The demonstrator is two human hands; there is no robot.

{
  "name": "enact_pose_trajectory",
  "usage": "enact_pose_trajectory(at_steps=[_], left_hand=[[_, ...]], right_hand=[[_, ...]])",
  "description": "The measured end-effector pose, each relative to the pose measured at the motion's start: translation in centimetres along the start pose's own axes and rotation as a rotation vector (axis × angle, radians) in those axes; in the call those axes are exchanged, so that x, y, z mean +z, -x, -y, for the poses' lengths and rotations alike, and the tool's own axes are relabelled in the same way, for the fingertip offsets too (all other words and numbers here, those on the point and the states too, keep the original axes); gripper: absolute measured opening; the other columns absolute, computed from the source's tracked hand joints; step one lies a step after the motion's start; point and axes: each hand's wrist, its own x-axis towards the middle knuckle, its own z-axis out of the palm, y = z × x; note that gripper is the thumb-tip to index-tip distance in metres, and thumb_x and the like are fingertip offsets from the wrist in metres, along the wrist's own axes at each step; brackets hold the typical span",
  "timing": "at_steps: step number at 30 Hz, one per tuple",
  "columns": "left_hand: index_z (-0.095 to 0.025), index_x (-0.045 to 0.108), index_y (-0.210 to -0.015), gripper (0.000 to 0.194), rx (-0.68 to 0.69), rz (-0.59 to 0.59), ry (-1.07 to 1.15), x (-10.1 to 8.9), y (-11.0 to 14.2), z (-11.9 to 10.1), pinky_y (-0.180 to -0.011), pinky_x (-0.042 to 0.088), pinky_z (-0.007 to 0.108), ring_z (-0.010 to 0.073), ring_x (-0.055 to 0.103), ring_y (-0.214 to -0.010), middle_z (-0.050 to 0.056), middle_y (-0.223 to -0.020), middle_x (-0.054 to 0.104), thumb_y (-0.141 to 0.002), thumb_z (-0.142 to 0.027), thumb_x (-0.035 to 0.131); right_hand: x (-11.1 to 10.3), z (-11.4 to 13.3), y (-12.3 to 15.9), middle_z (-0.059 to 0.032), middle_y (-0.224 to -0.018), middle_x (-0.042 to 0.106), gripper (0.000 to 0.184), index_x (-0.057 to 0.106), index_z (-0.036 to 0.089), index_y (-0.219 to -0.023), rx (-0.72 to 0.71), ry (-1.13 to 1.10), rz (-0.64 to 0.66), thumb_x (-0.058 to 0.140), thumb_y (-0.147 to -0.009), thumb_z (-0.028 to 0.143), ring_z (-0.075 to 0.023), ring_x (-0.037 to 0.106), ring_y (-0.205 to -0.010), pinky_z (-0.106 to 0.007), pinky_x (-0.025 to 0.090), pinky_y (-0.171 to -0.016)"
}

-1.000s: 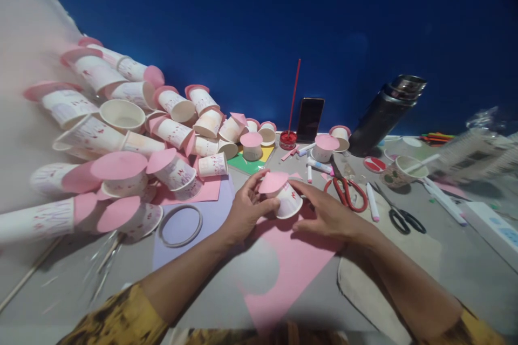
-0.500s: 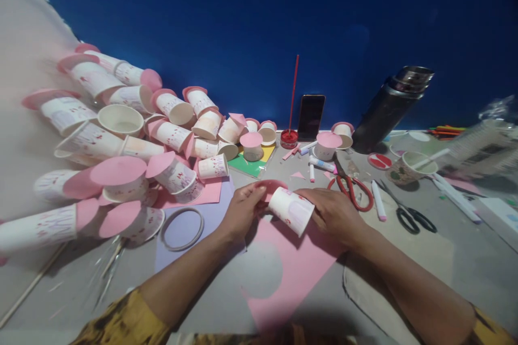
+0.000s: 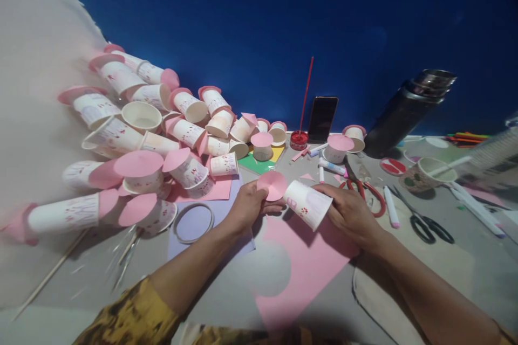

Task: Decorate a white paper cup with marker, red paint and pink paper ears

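Observation:
My left hand (image 3: 251, 204) pinches a pink paper cone (image 3: 272, 186), thumb on top and fingers beneath it. In my right hand (image 3: 348, 207) is a white paper cup (image 3: 307, 205) with purple and red drawings, tilted with its mouth toward the lower right. The cone and the cup are apart, with a small gap between them. Under both hands lies a pink paper sheet (image 3: 311, 269) with a round piece cut out. Left of my left hand, a grey ring (image 3: 194, 223) rests on a lilac sheet (image 3: 243, 240).
Many pink-topped cups (image 3: 137, 170) are heaped at the left. At the right lie black-handled scissors (image 3: 423, 221), red-handled scissors (image 3: 376, 199) and a marker (image 3: 390, 207). Behind stand a phone (image 3: 322, 118), a red glue pot (image 3: 299, 140) and a dark flask (image 3: 404, 113).
The pink cone sat on the cup a second ago and is now off it. The cup has tipped and moved right with my right hand; the view has turned slightly left.

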Motion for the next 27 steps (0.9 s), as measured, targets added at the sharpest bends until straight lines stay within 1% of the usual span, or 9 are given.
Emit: enact_pose_trajectory(at_steps=[4, 6, 8, 12, 14, 17, 19, 22, 27], left_hand=[[-0.011, 0.065, -0.105, 0.031, 0.025, -0.008, 0.046, 0.0, 0.1, -0.5, -0.070, 0.068, 0.032, 0.0245, 0.081, -0.078, 0.013, -0.089, 0.079, -0.073, -0.008, 0.063], [-0.013, 0.065, -0.108, 0.038, 0.041, -0.030, 0.090, -0.1, 0.1, -0.9, -0.074, 0.068, 0.034, 0.0244, 0.081, -0.080, 0.010, -0.089, 0.078, -0.071, -0.004, 0.061], [-0.015, 0.065, -0.105, 0.040, 0.055, -0.064, 0.143, -0.3, 0.0, -1.3, -0.080, 0.068, 0.036, 0.0245, 0.081, -0.084, 0.008, -0.085, 0.077, -0.068, 0.000, 0.059], [-0.014, 0.065, -0.098, 0.039, 0.061, -0.083, 0.213, -0.5, -0.1, -2.0, -0.086, 0.068, 0.038, 0.0246, 0.080, -0.090, 0.009, -0.090, 0.077, -0.065, 0.005, 0.059], [-0.013, 0.066, -0.097, 0.035, 0.024, -0.073, 0.234, -0.6, -0.1, -2.1, -0.083, 0.068, 0.036, 0.0237, 0.079, -0.088, 0.011, -0.093, 0.077, -0.067, 0.005, 0.062], [-0.009, 0.067, -0.094, 0.024, -0.007, -0.052, 0.223, -0.7, -0.1, -2.1, -0.075, 0.068, 0.032, 0.0227, 0.079, -0.081, 0.014, -0.090, 0.077, -0.072, 0.002, 0.067], [-0.008, 0.068, -0.092, 0.019, -0.006, -0.050, 0.203, -0.7, -0.1, -2.0, -0.069, 0.067, 0.029, 0.0234, 0.079, -0.077, 0.015, -0.087, 0.077, -0.074, -0.001, 0.070], [-0.008, 0.067, -0.094, 0.018, -0.022, -0.068, 0.198, -0.8, -0.2, -2.0, -0.063, 0.067, 0.028, 0.0251, 0.080, -0.077, 0.015, -0.088, 0.077, -0.078, -0.001, 0.068], [-0.009, 0.063, -0.104, 0.034, -0.066, -0.087, 0.242, -0.7, -0.2, -2.3, -0.066, 0.068, 0.031, 0.0295, 0.082, -0.081, 0.016, -0.092, 0.076, -0.074, 0.006, 0.057]], right_hand=[[0.0, 0.2, -0.2, -0.0091, -0.107, 0.082, 0.034, 0.072, 0.019, -0.113, -0.020, -0.103, 0.018, 0.044, -0.094, 0.015, -0.0253, 0.077, -0.096, -0.033, 0.054, -0.081], [0.0, 0.4, -0.5, -0.0095, -0.106, 0.081, 0.032, 0.072, 0.019, -0.114, -0.018, -0.160, 0.052, 0.048, -0.093, 0.015, -0.0249, 0.076, -0.095, -0.034, 0.055, -0.082], [0.2, 0.7, -0.7, -0.0093, -0.104, 0.081, 0.028, 0.073, 0.019, -0.110, 0.014, -0.205, 0.077, 0.053, -0.091, 0.016, -0.0246, 0.075, -0.091, -0.034, 0.055, -0.079], [1.1, 1.5, -0.8, -0.0073, -0.099, 0.080, 0.015, 0.073, 0.019, -0.099, 0.139, -0.320, 0.086, 0.066, -0.086, 0.023, -0.0244, 0.073, -0.087, -0.033, 0.054, -0.075], [1.6, 2.1, -0.7, -0.0065, -0.098, 0.080, 0.016, 0.072, 0.019, -0.099, 0.204, -0.384, 0.101, 0.070, -0.085, 0.025, -0.0239, 0.072, -0.086, -0.032, 0.053, -0.074], [2.1, 3.0, -0.6, -0.0061, -0.105, 0.079, 0.022, 0.072, 0.019, -0.106, 0.264, -0.460, 0.147, 0.071, -0.085, 0.025, -0.0232, 0.073, -0.090, -0.032, 0.053, -0.077], [2.5, 3.3, -0.5, -0.0055, -0.106, 0.079, 0.024, 0.071, 0.020, -0.108, 0.250, -0.458, 0.178, 0.072, -0.084, 0.022, -0.0226, 0.072, -0.091, -0.031, 0.052, -0.078], [2.9, 3.1, -0.3, -0.0044, -0.101, 0.077, 0.025, 0.070, 0.021, -0.104, 0.165, -0.329, 0.232, 0.073, -0.080, 0.015, -0.0217, 0.070, -0.087, -0.031, 0.049, -0.077], [3.1, 1.7, -0.1, -0.0092, -0.102, 0.070, 0.019, 0.067, 0.018, -0.105, -0.040, -0.027, 0.279, 0.056, -0.093, 0.008, -0.0243, 0.062, -0.096, -0.036, 0.047, -0.084]])
